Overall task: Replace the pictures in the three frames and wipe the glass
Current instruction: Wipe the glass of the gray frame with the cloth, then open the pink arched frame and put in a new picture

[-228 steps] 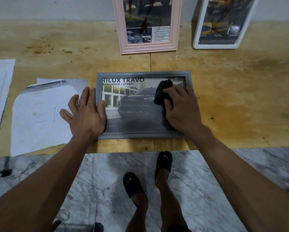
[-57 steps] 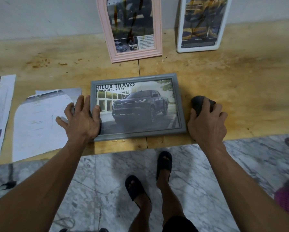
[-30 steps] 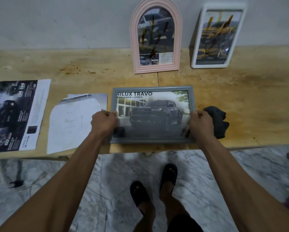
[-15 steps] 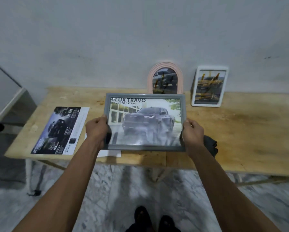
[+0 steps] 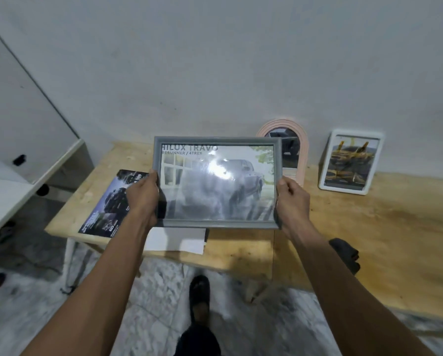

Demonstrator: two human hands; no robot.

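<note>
Since the earlier frame the grey frame [image 5: 216, 185] has risen clear of the tabletop [image 5: 369, 232]. Left hand [image 5: 143, 199] and right hand [image 5: 291, 201] each grip one side edge. Black cloth [image 5: 343, 254] lies on the tabletop, right; the pink arched frame [image 5: 301, 150] and white frame [image 5: 347, 161] lean against the wall.

— What's lying on the bench [image 5: 369, 227]?
— A glossy truck brochure [image 5: 107, 204] is lying at its left end, and a white sheet [image 5: 176, 241] is overhanging the front edge.
</note>
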